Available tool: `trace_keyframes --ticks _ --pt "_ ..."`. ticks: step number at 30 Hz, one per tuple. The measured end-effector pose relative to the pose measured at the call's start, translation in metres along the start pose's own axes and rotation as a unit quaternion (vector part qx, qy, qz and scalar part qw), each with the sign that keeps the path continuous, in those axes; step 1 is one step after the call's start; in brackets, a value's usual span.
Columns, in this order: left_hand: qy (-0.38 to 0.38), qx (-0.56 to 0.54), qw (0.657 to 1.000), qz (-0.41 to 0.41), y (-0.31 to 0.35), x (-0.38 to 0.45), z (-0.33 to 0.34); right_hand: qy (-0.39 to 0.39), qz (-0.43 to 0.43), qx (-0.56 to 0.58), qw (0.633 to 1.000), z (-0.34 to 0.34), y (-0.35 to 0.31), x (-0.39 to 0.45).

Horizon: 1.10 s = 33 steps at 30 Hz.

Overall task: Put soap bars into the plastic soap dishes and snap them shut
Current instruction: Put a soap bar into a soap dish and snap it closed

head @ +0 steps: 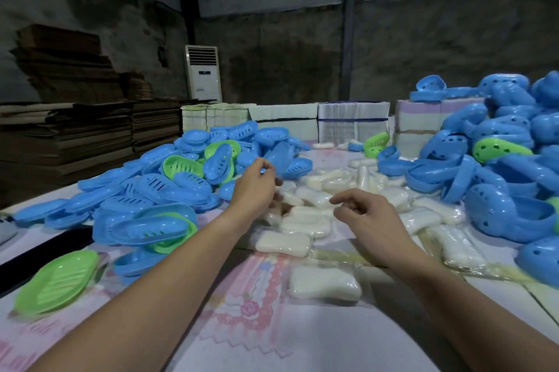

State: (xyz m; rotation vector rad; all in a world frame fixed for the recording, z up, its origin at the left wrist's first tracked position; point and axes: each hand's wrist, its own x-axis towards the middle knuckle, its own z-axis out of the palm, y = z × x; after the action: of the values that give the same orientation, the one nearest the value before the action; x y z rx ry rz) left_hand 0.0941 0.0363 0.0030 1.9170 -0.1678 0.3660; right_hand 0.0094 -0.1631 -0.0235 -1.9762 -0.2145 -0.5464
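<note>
Several wrapped white soap bars lie heaped in the middle of the table. A pile of blue and green dish bases covers the left side. A pile of blue perforated lids rises on the right. My left hand reaches to the right edge of the base pile, fingers curled, pinching the edge of a blue dish. My right hand hovers over the soap heap with loosely curled fingers and holds nothing.
A green dish base lies alone at the near left. Two single soap bars lie close to me on the pink floral cloth. Bundled paper stacks stand at the back, flattened cartons beyond the left edge.
</note>
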Motion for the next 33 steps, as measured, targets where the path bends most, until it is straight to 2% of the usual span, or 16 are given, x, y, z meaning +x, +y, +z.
trace_keyframes --ticks 4,9,11,13,15,18,20,21,24,27,30,33 --pt "0.032 0.0 0.999 0.026 0.006 -0.005 0.012 0.013 0.013 -0.004 1.0 -0.003 0.001 0.001" --pt "-0.001 0.001 1.0 0.014 -0.005 -0.015 0.017 0.035 0.024 -0.001 0.999 -0.004 0.005 0.003" --pt "-0.015 -0.043 0.999 -0.008 -0.006 -0.02 0.017 0.038 0.026 -0.012 0.999 -0.004 0.007 0.004" --pt "-0.024 -0.139 0.988 -0.061 0.0 -0.025 0.017 0.047 0.029 -0.025 0.998 -0.004 0.007 0.005" --pt "-0.04 -0.287 0.946 -0.143 0.008 -0.031 0.018 0.062 0.035 -0.036 0.997 -0.006 0.008 0.006" --pt "-0.104 -0.482 0.831 -0.258 0.02 -0.039 0.018 0.085 0.051 -0.061 0.993 -0.01 0.009 0.007" --pt "-0.167 -0.557 0.762 -0.284 0.023 -0.044 0.017 0.095 0.06 -0.089 0.99 -0.013 0.011 0.008" --pt "-0.193 -0.569 0.747 -0.286 0.023 -0.046 0.016 0.097 0.066 -0.114 0.987 -0.014 0.011 0.008" --pt "-0.239 -0.546 0.757 -0.267 0.024 -0.049 0.014 0.089 0.078 -0.257 0.959 -0.022 0.01 0.008" --pt "-0.192 -0.549 0.758 -0.296 0.022 -0.045 0.014 0.061 0.123 -0.432 0.891 -0.034 0.01 0.005" --pt "-0.121 -0.567 0.742 -0.338 0.02 -0.043 0.016 0.028 0.17 -0.492 0.853 -0.042 0.01 0.002" --pt "-0.107 -0.562 0.748 -0.336 0.019 -0.045 0.018 -0.007 0.212 -0.503 0.838 -0.044 0.011 0.002"
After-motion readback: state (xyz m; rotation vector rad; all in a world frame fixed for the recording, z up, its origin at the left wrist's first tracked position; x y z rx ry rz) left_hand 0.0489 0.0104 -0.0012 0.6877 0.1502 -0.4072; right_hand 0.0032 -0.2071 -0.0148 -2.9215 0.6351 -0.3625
